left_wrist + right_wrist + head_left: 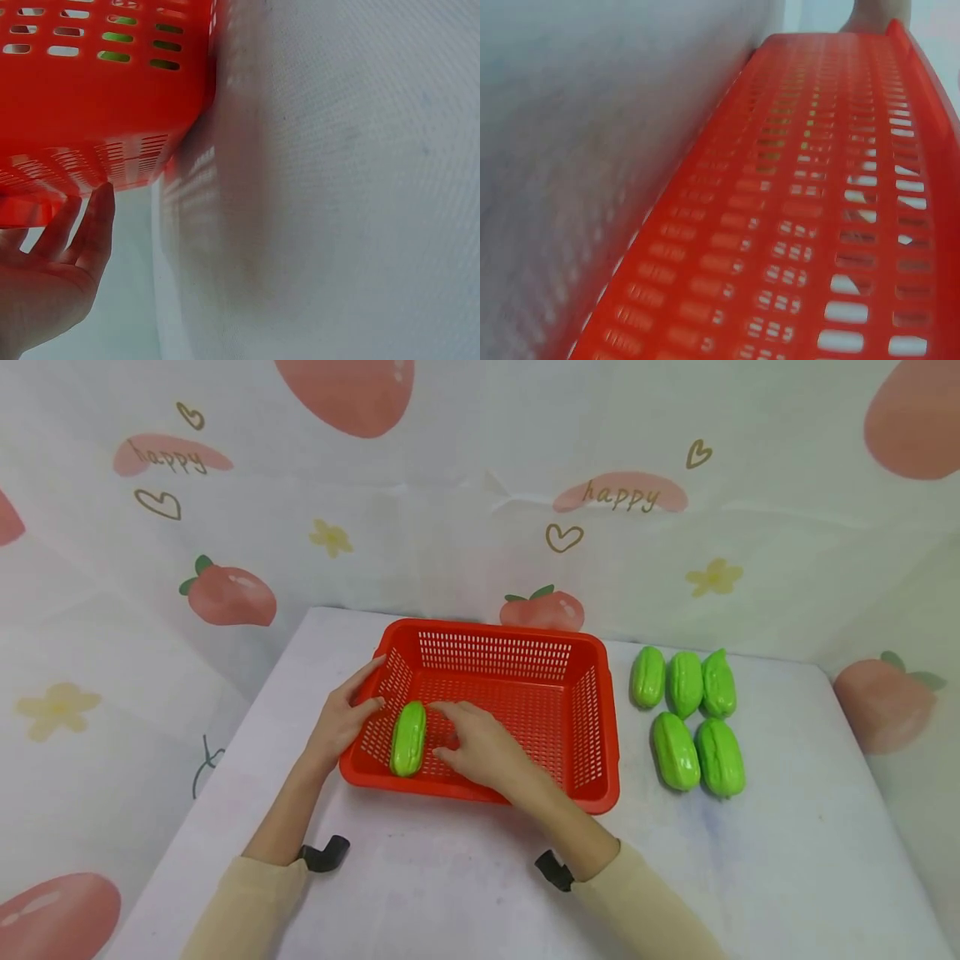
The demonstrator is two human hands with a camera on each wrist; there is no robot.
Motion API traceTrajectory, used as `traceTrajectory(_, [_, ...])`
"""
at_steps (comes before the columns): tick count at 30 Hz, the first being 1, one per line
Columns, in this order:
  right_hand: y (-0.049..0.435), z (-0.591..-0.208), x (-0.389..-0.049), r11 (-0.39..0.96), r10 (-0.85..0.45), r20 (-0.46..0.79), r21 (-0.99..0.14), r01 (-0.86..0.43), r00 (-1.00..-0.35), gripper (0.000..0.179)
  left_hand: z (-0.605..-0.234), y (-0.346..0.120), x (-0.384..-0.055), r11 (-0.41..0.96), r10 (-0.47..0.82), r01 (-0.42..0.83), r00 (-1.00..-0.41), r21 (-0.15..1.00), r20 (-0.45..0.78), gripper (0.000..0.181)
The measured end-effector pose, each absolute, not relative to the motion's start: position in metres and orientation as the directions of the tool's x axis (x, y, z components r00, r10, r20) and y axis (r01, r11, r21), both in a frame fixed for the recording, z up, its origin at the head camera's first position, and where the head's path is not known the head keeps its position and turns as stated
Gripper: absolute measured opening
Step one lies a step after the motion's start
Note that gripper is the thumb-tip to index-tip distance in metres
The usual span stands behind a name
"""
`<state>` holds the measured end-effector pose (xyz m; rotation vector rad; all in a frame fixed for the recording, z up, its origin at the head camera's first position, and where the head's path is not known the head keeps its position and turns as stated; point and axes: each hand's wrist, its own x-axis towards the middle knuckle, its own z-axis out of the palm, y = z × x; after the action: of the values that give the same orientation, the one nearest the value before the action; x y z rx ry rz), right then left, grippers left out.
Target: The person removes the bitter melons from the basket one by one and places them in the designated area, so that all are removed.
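Note:
A red plastic basket with slotted walls sits on the table. Inside it, near the left wall, lies one glossy green ridged vegetable, lengthwise toward me; its exact kind is unclear. My left hand holds the basket's left side, thumb over the rim and fingers against the outer wall, as the left wrist view shows with the hand. Over the basket, my right hand is just right of the vegetable, thumb and forefinger spread with a gap to it. The right wrist view shows mostly the basket's slotted wall.
Right of the basket, several similar green vegetables lie in two rows on the white-covered table. A cloth backdrop printed with fruit and hearts hangs behind and at the sides. Black wrist mounts sit below both hands.

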<state>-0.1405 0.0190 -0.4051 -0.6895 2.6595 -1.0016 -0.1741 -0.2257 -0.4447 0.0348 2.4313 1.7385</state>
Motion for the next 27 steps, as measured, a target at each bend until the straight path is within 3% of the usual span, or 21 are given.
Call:
traceTrajectory(8, [-0.006, -0.402, -0.152, 0.731, -0.483, -0.124, -0.602, -0.322, -0.867, 0.067, -0.442, -0.224, -0.175, 0.324, 0.122, -0.064, -0.987, 0.944, -0.109, 0.062])
traceTrajectory(16, [-0.026, -0.410, -0.160, 0.770, -0.469, -0.246, -0.584, -0.257, -0.848, 0.072, -0.416, -0.215, -0.163, 0.332, 0.128, -0.058, -0.986, 0.942, -0.106, 0.060])
traceTrajectory(27, [-0.042, -0.422, -0.154, 0.814, -0.469, -0.343, -0.526, -0.247, -0.814, 0.080, -0.446, -0.226, -0.174, 0.334, 0.116, -0.025, -0.991, 0.942, -0.068, 0.060])
